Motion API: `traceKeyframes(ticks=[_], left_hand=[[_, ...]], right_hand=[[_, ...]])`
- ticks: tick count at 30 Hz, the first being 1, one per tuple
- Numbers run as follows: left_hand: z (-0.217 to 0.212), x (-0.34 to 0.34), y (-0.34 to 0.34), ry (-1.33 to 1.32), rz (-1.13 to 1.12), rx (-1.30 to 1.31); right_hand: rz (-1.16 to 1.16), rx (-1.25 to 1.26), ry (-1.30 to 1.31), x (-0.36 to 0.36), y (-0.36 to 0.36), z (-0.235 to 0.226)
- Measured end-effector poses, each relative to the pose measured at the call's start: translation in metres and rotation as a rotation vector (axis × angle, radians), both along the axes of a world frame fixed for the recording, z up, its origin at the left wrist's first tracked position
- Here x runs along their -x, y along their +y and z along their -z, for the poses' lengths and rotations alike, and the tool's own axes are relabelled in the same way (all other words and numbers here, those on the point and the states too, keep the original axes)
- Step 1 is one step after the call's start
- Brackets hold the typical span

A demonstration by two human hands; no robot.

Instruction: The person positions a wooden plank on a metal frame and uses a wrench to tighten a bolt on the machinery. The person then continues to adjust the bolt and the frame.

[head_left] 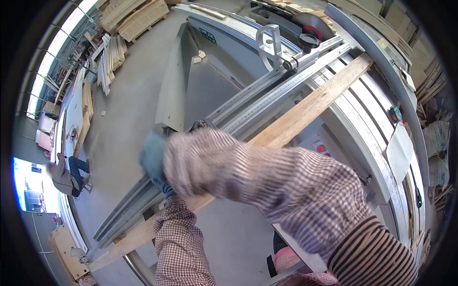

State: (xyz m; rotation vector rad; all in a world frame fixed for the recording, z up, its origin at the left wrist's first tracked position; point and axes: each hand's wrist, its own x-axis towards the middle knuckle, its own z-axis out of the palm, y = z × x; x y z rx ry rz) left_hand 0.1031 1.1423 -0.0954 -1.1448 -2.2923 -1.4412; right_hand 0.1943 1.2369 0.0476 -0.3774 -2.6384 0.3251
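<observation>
A long wooden board [305, 112] lies slantwise across the sliding table saw, passing under both my arms. Beside it runs a metal crosscut fence [272, 102] with a scale along it. My right forearm, in a checked sleeve, reaches across to the left over the board. At its end my right hand [151, 153], in a blue-grey glove, is smeared by motion near the fence. My left hand [165, 186], gloved too, comes up from below and overlaps it. The fingers of both hands are blurred or hidden, and whatever they may touch or hold cannot be made out.
A round saw blade [312, 24] stands at the far end, near a black knob [308, 41] and a metal bracket [270, 45]. Stacked boards [138, 21] rest at the far left. Another person [69, 176] sits at left. A paper sheet [400, 152] hangs at right.
</observation>
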Motion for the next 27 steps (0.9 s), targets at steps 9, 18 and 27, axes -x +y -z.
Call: traceKeyframes(ticks=[9, 18, 27], left_hand=[[-0.078, -0.078, 0.036, 0.400, 0.138, 0.493], [-0.131, -0.181, -0.032, -1.336, 0.786, 0.201], [-0.102, -0.248, -0.088, -1.493, 0.431, -0.506]], right_hand=[[-0.195, -0.081, 0.107, -0.272, 0.035, 0.023], [-0.277, -0.017, 0.178, -0.268, 0.001, -0.024], [0.034, -0.028, 0.337, -0.236, 0.050, 0.010]])
